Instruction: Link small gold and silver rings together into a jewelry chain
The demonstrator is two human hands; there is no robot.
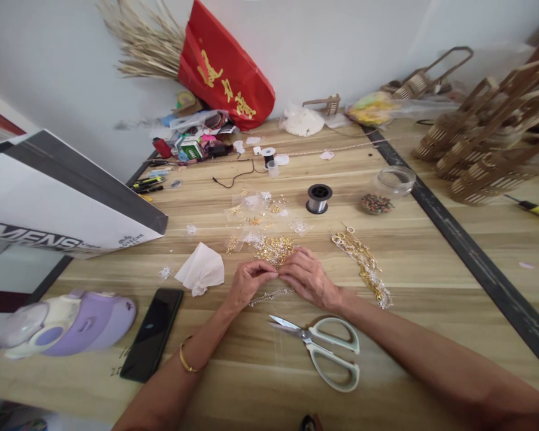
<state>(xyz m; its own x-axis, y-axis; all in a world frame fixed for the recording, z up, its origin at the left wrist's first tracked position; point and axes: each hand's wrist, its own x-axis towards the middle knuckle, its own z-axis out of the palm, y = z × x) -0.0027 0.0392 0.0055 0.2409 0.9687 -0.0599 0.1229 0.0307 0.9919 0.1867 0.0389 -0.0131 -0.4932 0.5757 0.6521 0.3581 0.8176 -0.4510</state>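
Near the middle of the table [233, 389], the left hand [254, 281] and right hand [307, 278] meet at the fingertips, just on the near side of a heap of gold and silver beads [273, 246]. On the left, thumb and forefinger are pinched together; anything between them is too small to make out. The right fingers are bent in to the same spot, and whether they grip something I cannot tell. A silver chain [269, 297] lies on the wood just below the hands, running from under the left one toward the right palm. Nearer the body rest the scissors [304, 336], blades slightly parted and pointing left, handles beside the right forearm. To the right of that arm's hand lies a bundle of gold and silver chains [363, 263], with rings at its far end. Beyond the heap are small clear bags [253, 203], then a spool [318, 191] of wire standing upright and a clear jar [376, 204] with coloured bits at its bottom. Left of the hands lie a tissue [201, 268] and a dark phone [151, 335], with a purple gadget [87, 324] beside it.
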